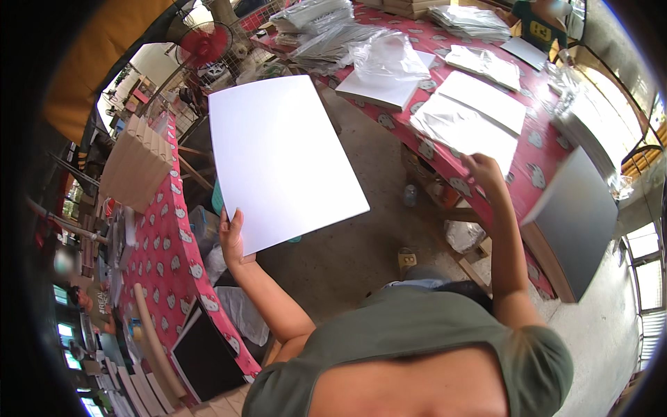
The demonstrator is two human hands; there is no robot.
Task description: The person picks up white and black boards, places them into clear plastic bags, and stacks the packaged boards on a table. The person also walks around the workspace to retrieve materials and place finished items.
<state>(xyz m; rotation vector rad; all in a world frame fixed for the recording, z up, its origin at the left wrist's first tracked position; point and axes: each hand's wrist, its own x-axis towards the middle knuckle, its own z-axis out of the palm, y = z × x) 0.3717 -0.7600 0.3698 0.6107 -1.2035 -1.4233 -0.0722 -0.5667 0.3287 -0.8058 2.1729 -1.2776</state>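
A large, stiff white sheet (281,160) is raised over the gap between two tables, gripped at its lower left corner by my left hand (233,236), thumb on its face. My right hand (484,172) is over the edge of the right-hand table, with its fingers curled; whether something thin is between them is hidden. Just beyond it lie white sheets (479,104) partly under a clear plastic sleeve (445,124). Farther off, a crumpled clear plastic bag (392,59) rests on a thick white stack (379,90).
Pink patterned cloth (531,160) covers the right-hand table, where a dark-topped stack (573,222) stands at the near corner. Brown bundles (139,163) are on the left-hand table. More plastic-wrapped packs (469,22), a red fan (203,45) and a person in a dark green shirt (540,31) are farther back.
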